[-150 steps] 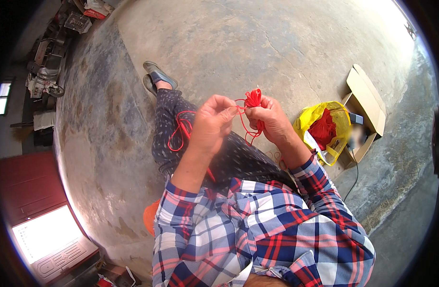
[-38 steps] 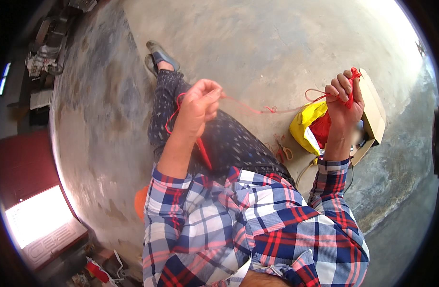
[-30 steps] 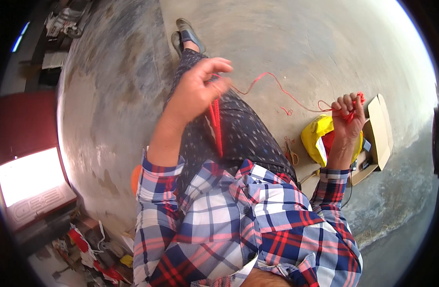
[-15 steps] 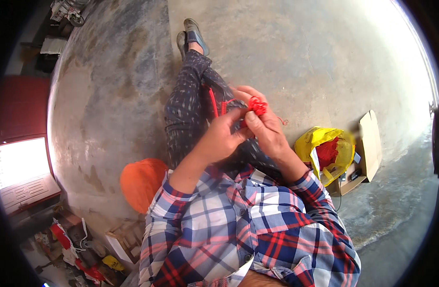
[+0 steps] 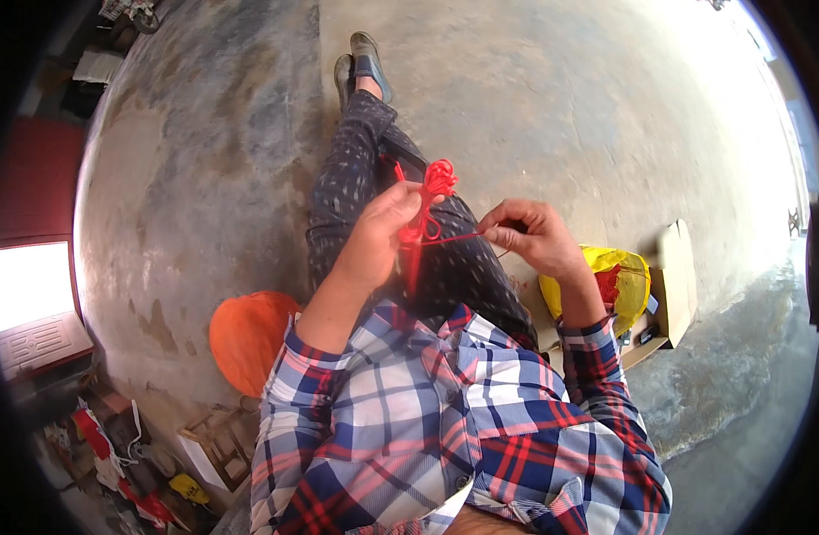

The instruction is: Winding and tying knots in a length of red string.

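Note:
Above my lap, my left hand (image 5: 382,227) grips a bundle of red cord (image 5: 440,178) gathered into several loops. The loops stick up past its thumb, and red strands hang below them over my dark patterned trousers (image 5: 356,169). My right hand (image 5: 536,236) is to the right, apart from the bundle. Its thumb and forefinger pinch a thin red strand (image 5: 454,238) stretched across from the bundle. The fingers of the left hand partly hide the middle of the bundle.
Right of my legs stands an open cardboard box (image 5: 677,281) holding a yellow plastic bag (image 5: 637,267) with red material inside. An orange rounded item (image 5: 249,343) is by my left side. Assorted clutter and a wooden frame (image 5: 218,450) lie lower left on the concrete floor (image 5: 534,98).
My hands were together around the red bundle and have parted. The right hand has moved right and down, drawing a strand out; the bundle now sits in the left hand alone.

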A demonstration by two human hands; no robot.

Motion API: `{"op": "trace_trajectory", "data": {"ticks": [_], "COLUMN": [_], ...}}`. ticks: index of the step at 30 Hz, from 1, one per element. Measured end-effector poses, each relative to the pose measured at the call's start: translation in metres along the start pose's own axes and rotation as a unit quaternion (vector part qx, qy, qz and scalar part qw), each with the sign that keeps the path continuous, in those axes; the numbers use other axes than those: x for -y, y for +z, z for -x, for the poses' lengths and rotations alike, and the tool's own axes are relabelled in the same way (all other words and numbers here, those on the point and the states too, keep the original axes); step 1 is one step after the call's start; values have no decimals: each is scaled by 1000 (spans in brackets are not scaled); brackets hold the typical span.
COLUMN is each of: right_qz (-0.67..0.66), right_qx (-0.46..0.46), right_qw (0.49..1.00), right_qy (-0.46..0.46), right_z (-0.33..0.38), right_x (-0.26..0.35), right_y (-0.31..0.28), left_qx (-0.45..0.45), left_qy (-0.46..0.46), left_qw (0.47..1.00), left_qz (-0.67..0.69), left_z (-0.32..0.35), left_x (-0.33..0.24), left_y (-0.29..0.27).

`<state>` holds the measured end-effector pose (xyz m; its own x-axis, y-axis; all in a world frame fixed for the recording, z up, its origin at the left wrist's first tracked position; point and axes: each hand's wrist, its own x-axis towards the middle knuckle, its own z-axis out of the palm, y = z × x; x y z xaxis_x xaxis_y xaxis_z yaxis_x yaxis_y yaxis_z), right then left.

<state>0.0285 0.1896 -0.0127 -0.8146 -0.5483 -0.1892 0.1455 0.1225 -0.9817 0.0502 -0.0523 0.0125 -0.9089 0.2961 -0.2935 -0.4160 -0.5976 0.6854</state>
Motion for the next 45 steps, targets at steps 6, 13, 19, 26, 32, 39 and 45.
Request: {"op": "trace_trajectory", "data": {"ticks": [6,13,19,26,32,39,45], "right_qz": [219,263,28,12,20,-208,-144], "right_qx": [-59,-97,-95,-155,-31,-45,-57], "right_qw": [973,956,995,987,996,977,987], "right_qy": [-31,-83,-23,-47,-80,-20,-43], "right_z": [-5,-6,-6,2,14,20,31], "right_x": [50,56,0,8,3,-24,-11], "right_y": [-5,-1,2,17,32,48,68], "left_qx": [-63,25,-41,74,-60,114,101], "left_qy": [71,91,141,277,267,176,181], "left_qw": [888,789,909,664,765,785,644], "left_qz": [-450,-607,-389,-691,-583,-583,-737], "left_z": [-7,4,0,5,14,41,38], "left_x": [12,11,13,23,12,4,20], "left_y": [-14,9,16,25,21,38,12]}}
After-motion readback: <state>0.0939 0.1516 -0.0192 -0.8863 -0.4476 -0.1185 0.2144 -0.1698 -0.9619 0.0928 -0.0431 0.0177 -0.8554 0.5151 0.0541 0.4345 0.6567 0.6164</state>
